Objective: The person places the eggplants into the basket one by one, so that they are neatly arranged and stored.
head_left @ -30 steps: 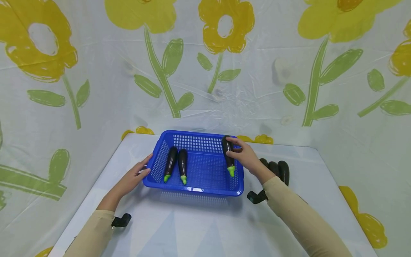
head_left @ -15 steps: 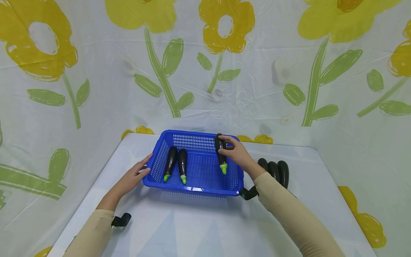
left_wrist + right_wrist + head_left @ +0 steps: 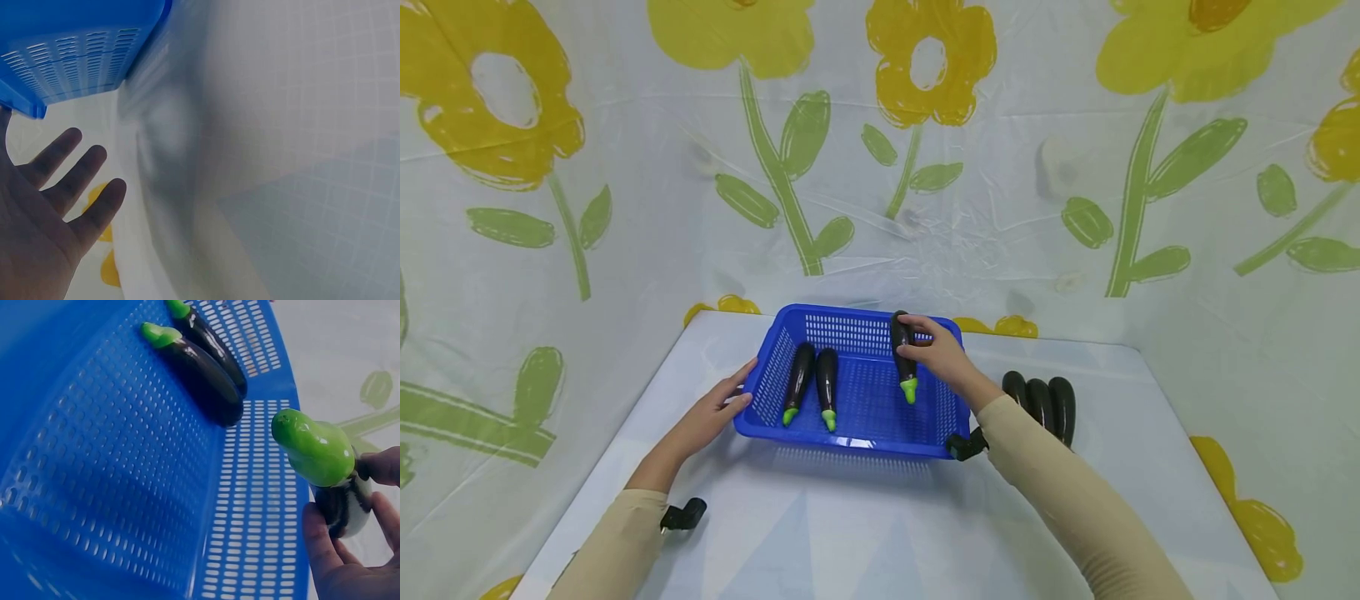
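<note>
R hand (image 3: 943, 354) over the blue basket (image 3: 820, 439) now, at approx 2 o'clk of its middle, fingers clamped on an eggplant (image 3: 904, 354), thumb one side, fingers t'other! Said eggplant's held up over the basket, inside the rim, green cap pointing to 6 o'clk, dark end toward 12.

Over to the L hand (image 3: 711, 412), at the basket's 9 o'clk: fingers apart, spread wide, tips up against the rim.

Inside, 9 o'clk side, two more lying down: an outer eggplant (image 3: 799, 379) & an inner eggplant (image 3: 827, 383), caps at the 6 o'clk end, dark ends v. close, gap btwn them widening toward the caps.

Outside, off at 3 o'clk, a trio of eggplants (image 3: 1063, 404) on the pale worktop (image 3: 827, 533), packed in a row, partly hid by the R sleeve (image 3: 1060, 479). Beige sleeves both arms, black gadget on each wrist, the R gadget (image 3: 966, 444) showing in front of the basket's 4 o'clk corner. Background, 12 o'clk: flowery sheet (image 3: 1000, 208), yellow blooms, green leaves.
</note>
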Available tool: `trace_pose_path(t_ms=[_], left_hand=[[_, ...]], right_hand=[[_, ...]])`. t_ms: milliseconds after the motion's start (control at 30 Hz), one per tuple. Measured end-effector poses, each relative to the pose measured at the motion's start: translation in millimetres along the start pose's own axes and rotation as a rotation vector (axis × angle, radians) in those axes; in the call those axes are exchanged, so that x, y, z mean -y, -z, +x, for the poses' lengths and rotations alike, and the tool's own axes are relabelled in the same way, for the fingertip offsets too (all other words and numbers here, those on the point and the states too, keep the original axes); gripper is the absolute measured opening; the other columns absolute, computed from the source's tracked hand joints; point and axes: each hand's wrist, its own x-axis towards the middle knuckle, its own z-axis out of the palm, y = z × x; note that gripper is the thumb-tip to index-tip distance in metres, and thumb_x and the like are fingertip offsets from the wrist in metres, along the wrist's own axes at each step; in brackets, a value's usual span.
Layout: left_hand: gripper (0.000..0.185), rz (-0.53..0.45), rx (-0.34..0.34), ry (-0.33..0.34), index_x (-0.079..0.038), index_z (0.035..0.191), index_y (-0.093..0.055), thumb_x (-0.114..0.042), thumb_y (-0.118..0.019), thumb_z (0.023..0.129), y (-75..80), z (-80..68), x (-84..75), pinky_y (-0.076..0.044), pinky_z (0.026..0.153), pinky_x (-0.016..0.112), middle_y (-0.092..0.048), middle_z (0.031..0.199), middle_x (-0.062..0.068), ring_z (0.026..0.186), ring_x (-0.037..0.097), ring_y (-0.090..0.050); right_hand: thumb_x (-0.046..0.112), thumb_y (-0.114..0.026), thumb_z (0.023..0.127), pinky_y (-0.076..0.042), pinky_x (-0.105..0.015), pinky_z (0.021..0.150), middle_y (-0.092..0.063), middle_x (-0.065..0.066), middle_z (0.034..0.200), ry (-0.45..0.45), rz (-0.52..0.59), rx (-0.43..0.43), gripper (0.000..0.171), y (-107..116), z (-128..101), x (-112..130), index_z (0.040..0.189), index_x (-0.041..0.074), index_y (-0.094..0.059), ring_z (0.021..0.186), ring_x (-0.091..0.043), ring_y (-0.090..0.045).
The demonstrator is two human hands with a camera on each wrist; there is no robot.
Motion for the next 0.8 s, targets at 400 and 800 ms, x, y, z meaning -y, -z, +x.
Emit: trace_pose_path(t_ms=[400,800], left_hand=[[0.065,-0.001,-0.001,-0.003,-0.027,0.165,-0.017,-0.042,-0.045,0.108,0.9,-0.4,0.2,-0.041,0.101,0.072,-0.023,0.164,0.025,0.14,0.054,-0.036],[0.065,-0.013,0.002,-0.007,-0.029,0.164,-0.017,-0.042,-0.046,0.108,2.0,0.5,0.1,-0.039,0.103,0.073,-0.023,0.165,0.023,0.141,0.053,-0.035]], right_hand=[[0.008,-0.069,0.096,-0.052,-0.049,0.101,-0.043,-0.022,0.151,-0.015,0.018,0.001,0.056,-11.8,15.6,-2.7,0.149,0.015,-0.052,0.127,-0.039,-0.056],[0.012,-0.071,0.095,-0.052,-0.047,0.101,-0.043,-0.021,0.153,-0.037,-0.053,-0.015,0.055,-24.4,25.8,-4.0,0.147,0.017,-0.055,0.125,-0.036,-0.057]])
